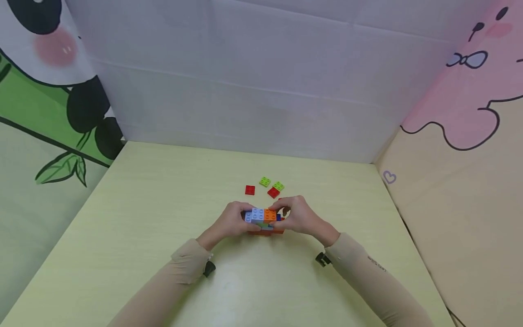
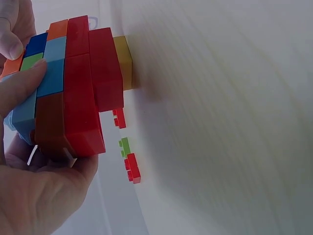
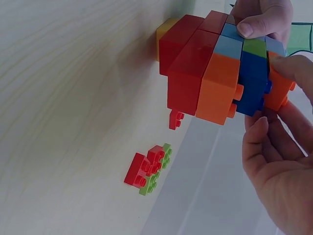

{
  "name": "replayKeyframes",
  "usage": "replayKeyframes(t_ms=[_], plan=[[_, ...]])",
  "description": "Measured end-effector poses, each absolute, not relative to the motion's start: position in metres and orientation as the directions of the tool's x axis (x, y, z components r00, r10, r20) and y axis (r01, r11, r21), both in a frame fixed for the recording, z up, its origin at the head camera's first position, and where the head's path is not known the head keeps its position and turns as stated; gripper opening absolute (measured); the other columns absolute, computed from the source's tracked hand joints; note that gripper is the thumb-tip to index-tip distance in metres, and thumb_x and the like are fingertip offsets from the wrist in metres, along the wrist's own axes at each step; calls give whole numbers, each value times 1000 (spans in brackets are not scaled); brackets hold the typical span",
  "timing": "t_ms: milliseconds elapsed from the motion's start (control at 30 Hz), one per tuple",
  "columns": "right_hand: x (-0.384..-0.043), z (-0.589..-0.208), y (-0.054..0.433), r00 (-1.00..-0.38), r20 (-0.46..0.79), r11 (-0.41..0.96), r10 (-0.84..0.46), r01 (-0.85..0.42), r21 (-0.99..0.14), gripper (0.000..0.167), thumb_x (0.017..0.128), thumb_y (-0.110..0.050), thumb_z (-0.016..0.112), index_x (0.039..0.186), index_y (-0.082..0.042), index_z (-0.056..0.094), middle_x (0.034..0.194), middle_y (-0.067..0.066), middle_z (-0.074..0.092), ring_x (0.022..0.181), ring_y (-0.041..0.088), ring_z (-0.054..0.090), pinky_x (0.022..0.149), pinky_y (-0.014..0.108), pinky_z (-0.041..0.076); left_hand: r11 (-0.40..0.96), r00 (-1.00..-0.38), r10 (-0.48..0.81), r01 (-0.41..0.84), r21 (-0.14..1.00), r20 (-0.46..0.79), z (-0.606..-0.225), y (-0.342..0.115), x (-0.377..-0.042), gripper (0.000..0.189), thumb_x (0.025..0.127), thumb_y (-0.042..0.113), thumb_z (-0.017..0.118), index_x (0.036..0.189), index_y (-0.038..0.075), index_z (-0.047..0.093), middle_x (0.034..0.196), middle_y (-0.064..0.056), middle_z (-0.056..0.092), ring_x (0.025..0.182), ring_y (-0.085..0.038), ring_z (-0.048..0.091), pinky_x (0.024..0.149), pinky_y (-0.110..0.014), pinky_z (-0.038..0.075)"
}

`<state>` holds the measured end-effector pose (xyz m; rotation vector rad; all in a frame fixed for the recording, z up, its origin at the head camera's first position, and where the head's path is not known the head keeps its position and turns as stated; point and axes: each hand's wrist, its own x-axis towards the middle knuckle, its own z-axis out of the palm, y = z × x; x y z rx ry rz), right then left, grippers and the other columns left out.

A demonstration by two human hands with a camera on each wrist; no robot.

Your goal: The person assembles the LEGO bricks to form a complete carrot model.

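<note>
A layered stack of toy building bricks (image 2: 83,98) is between my two hands, just above the table. Its lowest visible piece is a yellow brick (image 2: 123,62); red bricks come above it, then a mixed row with brown, blue and orange. Light blue bricks (image 1: 256,214) and an orange brick (image 1: 269,215) form the top. My left hand (image 1: 234,221) grips the stack's left end, thumb along the near side, fingers behind. My right hand (image 1: 300,215) pinches the orange top brick at the right end, its thumb (image 3: 288,66) on the near face. A dark blue brick (image 3: 253,83) sits below that.
Beyond the stack lie a loose red brick (image 1: 250,190), a green brick (image 1: 264,181), another green brick (image 1: 278,185) and a red brick (image 1: 273,193) close beside it. A pale wall (image 1: 245,113) rises behind the table (image 1: 163,195), with printed panels at both sides.
</note>
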<state>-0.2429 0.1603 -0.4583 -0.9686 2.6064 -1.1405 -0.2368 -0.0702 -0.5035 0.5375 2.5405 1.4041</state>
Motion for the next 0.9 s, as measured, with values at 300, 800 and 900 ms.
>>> replayKeyframes(t_ms=[300,800,900], plan=[[-242,-456,159,-789,99,542,-607,-501,-675,33,74,-18,84,103,-10,73,96,-10,68,80,15,60,72,28,51,497,-923,386,200,844,-9,-505,-69,-238,38,71,18,86,106,12,72,99,4,61,94,-19,53,84,-36,46],[-242,-452,155,-793,21,622,-609,-494,-608,32,76,-25,82,104,-13,73,93,-13,67,82,27,58,64,28,46,519,-914,405,207,829,-25,-504,-69,-238,38,72,19,85,107,12,71,99,3,60,94,-20,52,83,-37,45],[-243,-452,153,-789,35,621,-614,-510,-595,30,76,-25,82,102,-14,73,91,-13,67,81,24,58,64,28,46,512,-907,420,229,828,-9,-502,-69,-239,37,72,18,85,105,12,71,97,4,61,92,-19,53,82,-36,45]])
